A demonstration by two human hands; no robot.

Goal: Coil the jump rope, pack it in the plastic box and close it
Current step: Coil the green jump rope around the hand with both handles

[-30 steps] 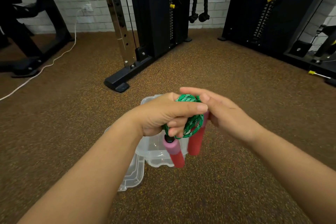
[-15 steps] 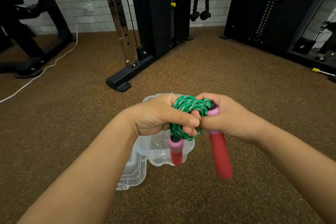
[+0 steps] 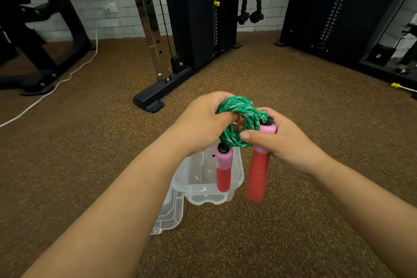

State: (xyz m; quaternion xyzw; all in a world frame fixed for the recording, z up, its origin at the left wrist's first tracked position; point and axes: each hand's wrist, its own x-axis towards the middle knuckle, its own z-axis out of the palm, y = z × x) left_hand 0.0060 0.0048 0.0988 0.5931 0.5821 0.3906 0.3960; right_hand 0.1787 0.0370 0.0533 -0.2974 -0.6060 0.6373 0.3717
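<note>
The green jump rope (image 3: 240, 117) is wound into a tight coil held above the floor. My left hand (image 3: 203, 122) grips the coil from the left. One pink-and-red handle (image 3: 223, 169) hangs down from the coil over the box. My right hand (image 3: 282, 140) holds the other pink-and-red handle (image 3: 258, 171) near its pink top, thumb pressed against the coil. The clear plastic box (image 3: 237, 178) stands open on the floor below my hands. Its clear lid (image 3: 171, 212) lies at the box's left, partly hidden by my left forearm.
Brown speckled floor all around. A black cable machine base (image 3: 155, 97) stands just beyond the box. More black gym frames (image 3: 338, 18) rise at the back right, another machine at the far left. A white cord (image 3: 56, 84) trails over the floor at left.
My right hand has shifted from the rope coil onto the right handle, which now hangs straighter beside the box. The coil looks tighter and both hands sit slightly lower and closer.
</note>
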